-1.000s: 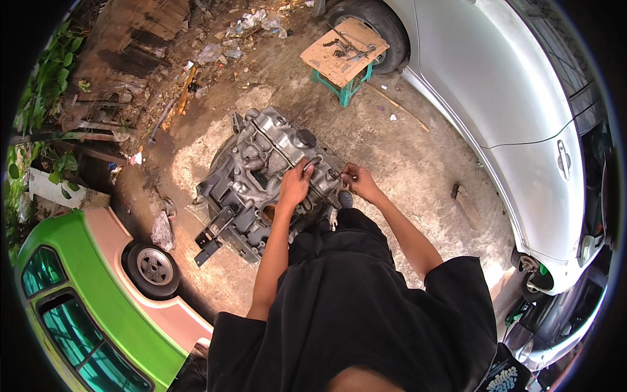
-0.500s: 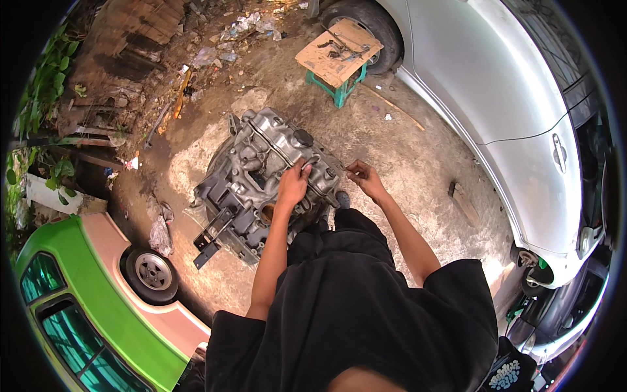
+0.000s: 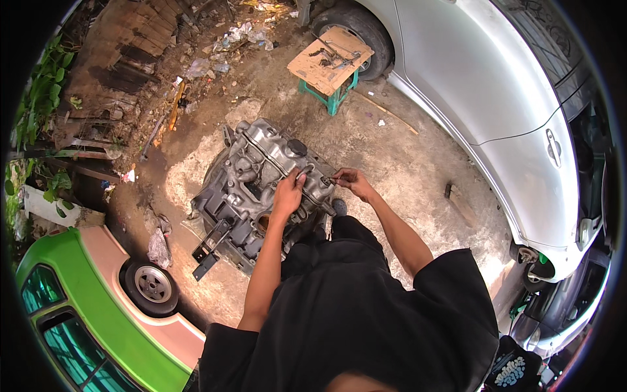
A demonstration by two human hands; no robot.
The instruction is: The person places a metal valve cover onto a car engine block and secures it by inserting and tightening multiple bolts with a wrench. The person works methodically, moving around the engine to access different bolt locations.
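Observation:
A grey metal car engine [image 3: 258, 153] sits low in front of me, with a black round filler cap [image 3: 296, 147] on its cover. My left hand [image 3: 287, 194] rests on the near part of the engine, its fingers closed by a dark curved piece; what they grip is mostly hidden. At the engine's right end, my right hand [image 3: 353, 182] has thumb and fingertips pinched together against the cover's corner. Whatever small thing lies between those fingertips is too small to name. A black bracket [image 3: 212, 251] sticks out from the engine's near left side.
Beyond the engine, a green stool [image 3: 334, 103] carries a wooden board [image 3: 313, 68] with several tools. A silver car [image 3: 483, 85] stands along the right, a green and pink car [image 3: 117, 281] at the lower left. A wood block [image 3: 460, 204] lies on the concrete; litter covers the far left.
My right hand has moved left, from beside the engine to touch its right end. The left hand stays on the engine. The whole view has shifted slightly.

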